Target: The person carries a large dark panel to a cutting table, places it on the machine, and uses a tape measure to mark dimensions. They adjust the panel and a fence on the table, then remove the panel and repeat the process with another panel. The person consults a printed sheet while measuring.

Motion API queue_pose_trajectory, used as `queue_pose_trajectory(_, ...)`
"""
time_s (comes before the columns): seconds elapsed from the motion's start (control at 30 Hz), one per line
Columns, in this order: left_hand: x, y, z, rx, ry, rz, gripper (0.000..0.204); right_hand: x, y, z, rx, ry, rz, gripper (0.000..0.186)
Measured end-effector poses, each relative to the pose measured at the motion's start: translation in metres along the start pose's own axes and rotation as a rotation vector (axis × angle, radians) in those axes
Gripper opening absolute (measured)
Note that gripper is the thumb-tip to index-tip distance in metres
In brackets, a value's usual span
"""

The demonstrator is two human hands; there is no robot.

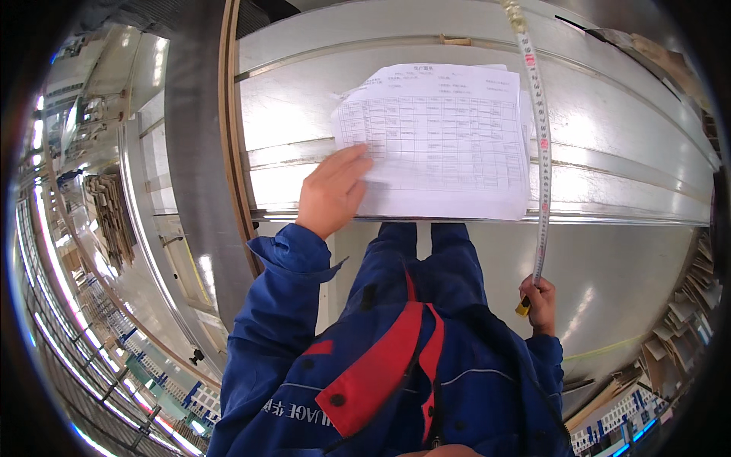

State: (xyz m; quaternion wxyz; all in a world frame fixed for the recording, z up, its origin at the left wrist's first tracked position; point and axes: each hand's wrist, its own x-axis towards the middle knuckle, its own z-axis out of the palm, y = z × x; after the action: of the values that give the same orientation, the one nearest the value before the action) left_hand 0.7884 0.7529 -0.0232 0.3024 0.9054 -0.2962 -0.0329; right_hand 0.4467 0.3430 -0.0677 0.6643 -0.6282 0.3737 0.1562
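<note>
Printed sheets with a table point(434, 137) lie on a metal work surface point(609, 129). My left hand point(335, 189) rests over the sheets' lower left part, fingers extended and slightly bent, holding nothing. My right hand point(541, 303) is closed on a yellow-and-black tape measure point(525, 305) below the surface's near edge. Its extended white blade point(542, 175) runs up across the surface just right of the sheets, reaching past the top of the view.
A dark panel with a wooden edge point(227, 129) borders the surface on the left. Stacks of brown boards stand at the far left point(110, 217) and far right point(666, 335). A small tan piece point(455, 40) lies near the surface's back.
</note>
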Motion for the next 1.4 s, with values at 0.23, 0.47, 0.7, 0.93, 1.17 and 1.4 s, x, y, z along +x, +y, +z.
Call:
queue_pose_trajectory(0.23,0.004,-0.03,0.021,-0.52,0.578,-0.674,0.029,0.02,-0.047,-0.007,-0.087,0.152,-0.032,0.021)
queue_pose_trajectory(0.47,0.002,-0.051,0.035,-0.68,0.683,-0.683,0.028,0.065,-0.118,-0.01,-0.209,0.384,-0.142,0.028)
queue_pose_trajectory(0.7,0.001,-0.056,0.035,-0.569,0.675,-0.671,0.028,0.102,-0.148,-0.009,-0.265,0.478,-0.198,0.036)
queue_pose_trajectory(0.93,0.002,-0.055,0.035,-0.557,0.697,-0.674,0.028,0.117,-0.149,-0.004,-0.551,0.548,-0.297,0.04)
queue_pose_trajectory(1.17,0.004,-0.053,0.036,-0.703,0.739,-0.713,0.03,0.123,-0.159,0.001,-0.789,0.566,-0.274,0.04)
queue_pose_trajectory(1.4,0.004,-0.054,0.036,-0.744,0.76,-0.691,0.029,0.123,-0.164,0.001,-0.803,0.54,-0.263,0.045)
